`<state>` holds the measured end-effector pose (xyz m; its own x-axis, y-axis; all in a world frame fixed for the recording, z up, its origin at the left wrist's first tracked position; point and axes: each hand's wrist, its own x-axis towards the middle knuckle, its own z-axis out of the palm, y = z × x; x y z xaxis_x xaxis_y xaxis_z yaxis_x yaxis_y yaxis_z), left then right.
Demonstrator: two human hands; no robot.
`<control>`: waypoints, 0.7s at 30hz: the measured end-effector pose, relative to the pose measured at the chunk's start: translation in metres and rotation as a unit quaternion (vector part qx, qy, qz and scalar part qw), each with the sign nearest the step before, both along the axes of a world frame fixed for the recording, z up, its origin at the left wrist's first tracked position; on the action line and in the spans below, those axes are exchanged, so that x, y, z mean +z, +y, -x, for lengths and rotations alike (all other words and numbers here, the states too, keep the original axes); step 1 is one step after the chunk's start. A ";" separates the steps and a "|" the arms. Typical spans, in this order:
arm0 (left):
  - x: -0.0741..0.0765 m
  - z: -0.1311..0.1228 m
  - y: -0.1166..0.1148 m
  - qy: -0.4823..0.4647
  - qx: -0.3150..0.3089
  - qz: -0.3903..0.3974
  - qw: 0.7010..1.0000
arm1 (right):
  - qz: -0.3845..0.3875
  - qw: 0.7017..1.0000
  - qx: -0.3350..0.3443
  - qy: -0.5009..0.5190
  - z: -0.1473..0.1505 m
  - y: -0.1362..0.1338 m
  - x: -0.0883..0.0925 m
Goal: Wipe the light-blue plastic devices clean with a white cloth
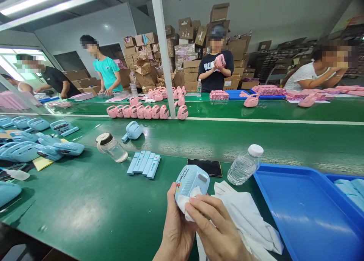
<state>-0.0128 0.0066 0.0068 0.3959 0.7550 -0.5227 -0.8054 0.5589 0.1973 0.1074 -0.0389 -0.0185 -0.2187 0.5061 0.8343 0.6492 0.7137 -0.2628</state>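
My left hand is wrapped round a small light-blue speaker with a grille and a printed Mickey motif on its front. In the fingers of my right hand is a piece of white cloth, pressed against the lower part of that front. The speaker is tilted, with its grey oval panel towards the upper right. A larger white cloth lies crumpled on the table beside and partly under my right hand. Just behind the speaker lies a black phone.
Left of my hands are several light-blue bars, a clear jar and another blue speaker. Blue casings crowd the far left. A water bottle and blue tray stand right. Co-workers sit or stand beyond pink speakers.
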 end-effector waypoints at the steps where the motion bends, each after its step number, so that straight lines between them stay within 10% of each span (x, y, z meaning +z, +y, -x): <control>1: 0.001 0.001 0.001 0.032 0.016 -0.007 0.999 | 0.014 1.000 0.000 0.000 -0.005 -0.002 -0.005; 6: 0.015 -0.001 0.005 0.143 0.078 -0.011 0.987 | 0.197 0.959 -0.116 0.167 -0.023 -0.007 -0.012; 12: -0.006 -0.003 -0.002 0.141 0.072 -0.107 0.982 | 0.146 0.962 -0.061 0.223 -0.017 0.000 -0.004; 14: -0.016 0.006 -0.002 0.172 0.087 -0.136 0.972 | 0.271 0.899 -0.076 0.335 -0.025 0.004 -0.007; 18: -0.022 0.027 0.005 0.215 0.014 -0.312 0.925 | 0.444 0.665 0.014 0.600 -0.033 0.008 0.003; 21: -0.015 0.034 0.014 0.221 -0.059 -0.475 0.850 | 0.444 0.616 0.075 0.647 -0.021 0.003 0.026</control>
